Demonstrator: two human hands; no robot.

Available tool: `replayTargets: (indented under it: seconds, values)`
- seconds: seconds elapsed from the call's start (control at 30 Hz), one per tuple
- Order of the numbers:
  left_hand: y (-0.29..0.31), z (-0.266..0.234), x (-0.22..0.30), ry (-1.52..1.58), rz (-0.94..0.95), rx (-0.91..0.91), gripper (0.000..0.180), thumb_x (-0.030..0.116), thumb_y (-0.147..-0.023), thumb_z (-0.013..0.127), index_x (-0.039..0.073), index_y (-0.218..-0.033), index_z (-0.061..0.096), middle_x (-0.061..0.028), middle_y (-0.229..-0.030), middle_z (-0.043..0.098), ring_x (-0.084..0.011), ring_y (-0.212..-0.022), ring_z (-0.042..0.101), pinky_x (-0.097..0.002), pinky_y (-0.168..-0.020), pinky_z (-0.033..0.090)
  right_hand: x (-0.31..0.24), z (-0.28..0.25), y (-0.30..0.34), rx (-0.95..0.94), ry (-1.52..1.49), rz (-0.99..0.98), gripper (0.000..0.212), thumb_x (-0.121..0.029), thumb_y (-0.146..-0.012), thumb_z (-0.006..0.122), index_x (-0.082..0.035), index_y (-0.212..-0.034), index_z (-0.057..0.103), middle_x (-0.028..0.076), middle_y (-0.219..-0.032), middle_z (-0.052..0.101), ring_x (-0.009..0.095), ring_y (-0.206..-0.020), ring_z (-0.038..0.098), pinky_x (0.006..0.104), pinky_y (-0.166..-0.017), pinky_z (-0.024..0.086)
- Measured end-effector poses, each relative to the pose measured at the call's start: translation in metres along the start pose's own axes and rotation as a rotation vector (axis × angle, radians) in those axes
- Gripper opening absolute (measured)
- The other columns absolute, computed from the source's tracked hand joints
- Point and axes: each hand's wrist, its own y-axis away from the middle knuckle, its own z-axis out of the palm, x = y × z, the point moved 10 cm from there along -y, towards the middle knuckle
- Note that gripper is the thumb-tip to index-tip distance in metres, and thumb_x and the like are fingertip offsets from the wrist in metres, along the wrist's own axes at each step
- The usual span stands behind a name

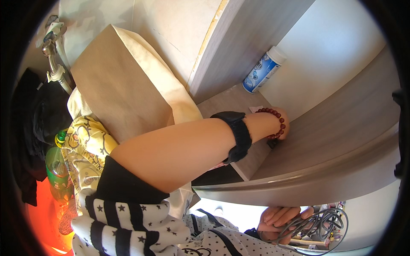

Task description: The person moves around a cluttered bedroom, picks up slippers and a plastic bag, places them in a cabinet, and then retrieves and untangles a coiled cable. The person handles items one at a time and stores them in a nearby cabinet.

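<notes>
My left hand [283, 123] reaches deep into a grey wood-grain cabinet [222, 102], with a red bead bracelet [282, 121] at its wrist and a black strap [240, 135] further up the arm. Its fingers are hidden behind the wrist. A small dark object, too little to name, shows just beneath it. Beyond the arm, a blue and white canister [261, 72] with a white lid stands in the cabinet corner. At the lower right, outside the curved cabinet front, my right hand [276, 219] is closed around a loosely coiled grey cable [326, 224].
A large brown and cream bag [124, 85] leans beside the cabinet on the left. Near it are yellow patterned cloth [92, 134], a green bottle [57, 166], an orange-red container [40, 217], dark fabric [47, 106] and a metal tap [50, 53] on the wall.
</notes>
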Motion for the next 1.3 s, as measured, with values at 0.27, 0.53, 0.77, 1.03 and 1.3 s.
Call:
replayTargets:
  seconds: [0.27,0.53,0.77,1.03,1.3]
  values:
    - [-0.006,0.008,0.019,-0.26,0.138,-0.175,0.032,0.029,-0.071,0.061,-0.003,-0.074,0.067,-0.0192,-0.077,0.065,-0.0277,-0.073,0.063,-0.0379,-0.064,0.05,0.002,0.007,-0.001,0.025,0.013,-0.002,0.054,-0.007,-0.073,0.072,-0.004,-0.11,0.034,0.02,-0.058,0.057,0.03,-0.045,0.06,0.0408,-0.046,0.056]
    - [0.013,-0.06,-0.014,-0.301,0.117,-0.082,0.036,0.032,-0.068,0.07,-0.003,-0.075,0.068,-0.0163,-0.071,0.065,-0.0259,-0.063,0.062,-0.0359,-0.059,0.05,0.004,0.018,0.0,-0.104,0.066,0.05,0.048,-0.012,-0.079,0.069,-0.004,-0.113,0.035,0.018,-0.067,0.057,0.029,-0.052,0.06,0.0423,-0.052,0.057]
    - [0.025,-0.064,-0.039,-0.228,0.035,0.05,0.039,0.03,-0.07,0.072,-0.006,-0.085,0.068,-0.0196,-0.082,0.067,-0.0305,-0.077,0.065,-0.0382,-0.068,0.051,0.005,0.02,0.005,-0.119,0.133,0.067,0.046,-0.017,-0.081,0.071,-0.005,-0.111,0.039,0.012,-0.064,0.052,0.02,-0.049,0.051,0.0309,-0.048,0.05]
    - [0.034,-0.061,-0.043,-0.159,-0.042,0.052,0.056,0.047,-0.063,0.077,-0.003,-0.085,0.07,-0.016,-0.083,0.068,-0.0287,-0.078,0.066,-0.0365,-0.069,0.052,0.005,0.014,0.01,-0.156,0.043,0.105,0.049,-0.014,-0.081,0.067,-0.005,-0.116,0.034,0.021,-0.075,0.058,0.033,-0.067,0.063,0.0471,-0.064,0.057]
    - [0.021,-0.044,-0.048,-0.209,-0.116,-0.025,0.065,0.052,-0.055,0.08,-0.002,-0.09,0.069,-0.0146,-0.091,0.068,-0.0279,-0.08,0.066,-0.0379,-0.07,0.053,0.007,0.017,0.012,-0.164,0.072,0.118,0.049,-0.021,-0.084,0.068,-0.007,-0.117,0.034,0.018,-0.077,0.058,0.03,-0.066,0.062,0.0469,-0.066,0.056]
